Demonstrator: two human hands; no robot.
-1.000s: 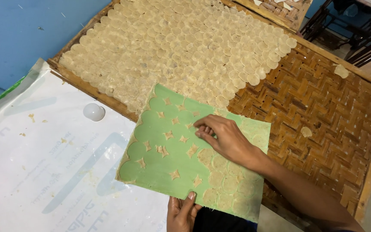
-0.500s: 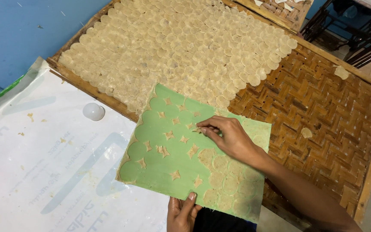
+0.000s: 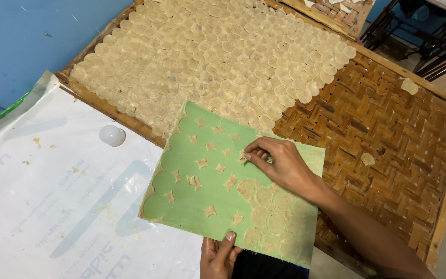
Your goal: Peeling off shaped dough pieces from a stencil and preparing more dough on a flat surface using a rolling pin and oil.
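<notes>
A green board [image 3: 192,201] lies tilted over the edge of a woven bamboo tray [image 3: 388,139]. Thin round dough discs [image 3: 272,219] cover its lower right part; small star-shaped dough scraps dot the rest. My left hand [image 3: 219,257] grips the board's near edge, thumb on top. My right hand [image 3: 280,163] rests on the board's middle, fingertips pinching at a disc or scrap; what they hold is hidden. Several rows of overlapping pale discs [image 3: 218,57] fill the tray's far left half.
A white plastic sheet [image 3: 52,206] with faded print and crumbs lies to the left, a small white dome-shaped object [image 3: 112,135] on it. A blue wall is behind. Stray discs [image 3: 409,86] sit on the bare weave. Another tray and dark chair legs stand at the back.
My right hand has slid slightly right and down on the board, fingertips curling inward. The board and my left hand stay put.
</notes>
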